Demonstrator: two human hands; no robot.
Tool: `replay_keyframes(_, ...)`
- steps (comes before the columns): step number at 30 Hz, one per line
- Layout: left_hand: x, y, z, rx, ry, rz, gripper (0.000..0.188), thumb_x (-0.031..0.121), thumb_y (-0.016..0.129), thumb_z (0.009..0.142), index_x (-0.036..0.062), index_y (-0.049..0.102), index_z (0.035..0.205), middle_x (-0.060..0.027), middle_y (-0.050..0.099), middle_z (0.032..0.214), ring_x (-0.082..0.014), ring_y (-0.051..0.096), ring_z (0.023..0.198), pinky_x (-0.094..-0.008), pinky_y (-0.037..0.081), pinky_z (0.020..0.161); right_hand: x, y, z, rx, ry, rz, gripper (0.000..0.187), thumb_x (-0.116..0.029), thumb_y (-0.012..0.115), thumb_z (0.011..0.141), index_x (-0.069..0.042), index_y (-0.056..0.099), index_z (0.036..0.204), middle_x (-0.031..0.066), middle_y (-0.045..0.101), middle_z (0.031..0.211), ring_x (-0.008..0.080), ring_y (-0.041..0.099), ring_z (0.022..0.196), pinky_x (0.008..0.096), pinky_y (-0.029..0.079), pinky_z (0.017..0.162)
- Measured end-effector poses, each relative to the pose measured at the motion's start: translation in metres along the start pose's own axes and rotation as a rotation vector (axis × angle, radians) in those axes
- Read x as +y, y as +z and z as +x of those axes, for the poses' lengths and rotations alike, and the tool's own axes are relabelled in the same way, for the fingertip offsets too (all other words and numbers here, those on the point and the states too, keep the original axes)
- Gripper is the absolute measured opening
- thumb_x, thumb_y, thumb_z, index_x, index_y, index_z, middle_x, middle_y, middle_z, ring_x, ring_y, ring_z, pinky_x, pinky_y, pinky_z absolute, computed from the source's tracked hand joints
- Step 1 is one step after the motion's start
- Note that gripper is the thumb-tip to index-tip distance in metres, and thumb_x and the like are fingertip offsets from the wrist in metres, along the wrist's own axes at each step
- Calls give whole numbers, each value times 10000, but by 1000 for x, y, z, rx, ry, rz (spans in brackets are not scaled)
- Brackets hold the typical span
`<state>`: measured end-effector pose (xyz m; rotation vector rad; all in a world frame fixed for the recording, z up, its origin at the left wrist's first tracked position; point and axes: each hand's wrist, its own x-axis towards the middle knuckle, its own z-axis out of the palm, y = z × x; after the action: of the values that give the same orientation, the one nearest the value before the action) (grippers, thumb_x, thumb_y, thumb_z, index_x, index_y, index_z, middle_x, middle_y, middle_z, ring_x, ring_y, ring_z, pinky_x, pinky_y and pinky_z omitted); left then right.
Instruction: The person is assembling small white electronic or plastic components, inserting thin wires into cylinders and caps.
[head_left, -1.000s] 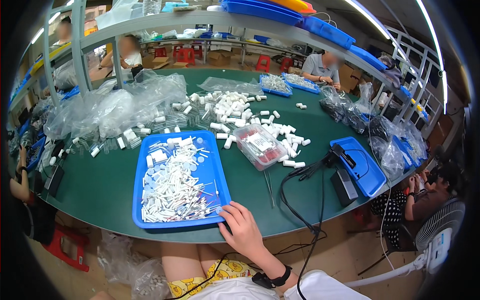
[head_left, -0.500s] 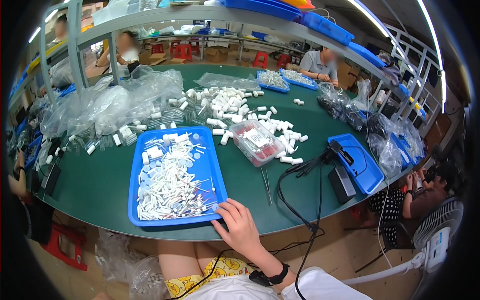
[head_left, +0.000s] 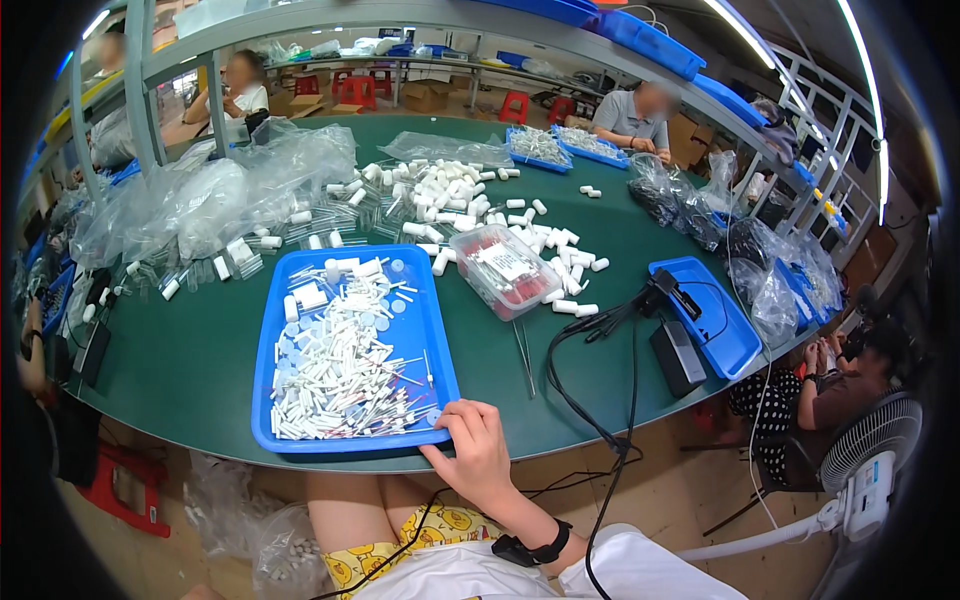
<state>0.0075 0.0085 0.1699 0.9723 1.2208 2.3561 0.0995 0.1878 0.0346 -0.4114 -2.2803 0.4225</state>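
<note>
At the table's near edge lies a shallow blue tray. Loose in it is a heap of small white sticks, several with thin metal or reddish pins. Translucent round discs and larger white cylinders are among them. My right hand grips the tray's near right corner, fingers over the rim and thumb low against the outside. A black band with a small device circles that wrist. My left hand is out of sight. Right of the tray stands a clear plastic box with reddish contents; metal tweezers lie nearer.
White cylinders and clear tubes spread behind the tray, beside plastic bags. To the right are black cables, a black adapter and another blue tray. A fan stands lower right. Several people sit around the table.
The view has shifted slightly. The blue tray's near edge sits a little closer to the table's edge, and my right hand has moved with its corner.
</note>
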Motion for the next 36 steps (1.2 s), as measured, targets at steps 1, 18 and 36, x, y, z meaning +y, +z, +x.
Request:
replay_keyframes(1, 0, 0, 0, -1, -1, -1, 189, 46, 561, 777, 31, 532, 963, -79, 553, 891, -201, 518, 836, -319, 397, 760, -1, 0, 0, 5, 1, 3, 317, -123, 751, 609, -25, 571, 851, 90, 545, 964, 257, 481, 969, 352, 417, 829)
replay_keyframes(18, -3, -19, 0, -14, -69, -78, 191, 63, 561, 783, 24, 514, 964, -77, 535, 870, -186, 507, 795, -304, 395, 719, 5, -36, -26, -25, 101, 33, 270, -66, 743, 603, -47, 569, 809, 64, 526, 933, 284, 429, 991, 376, 380, 840)
replay_keyframes(36, 1, -98, 21, 22, -176, -237, 199, 82, 560, 788, 18, 494, 964, -74, 516, 848, -170, 495, 751, -288, 393, 676, -22, -9, 39, -210, 18, -104, 215, -44, 665, 725, -30, 586, 925, 93, 572, 912, 285, 508, 904, 372, 400, 802)
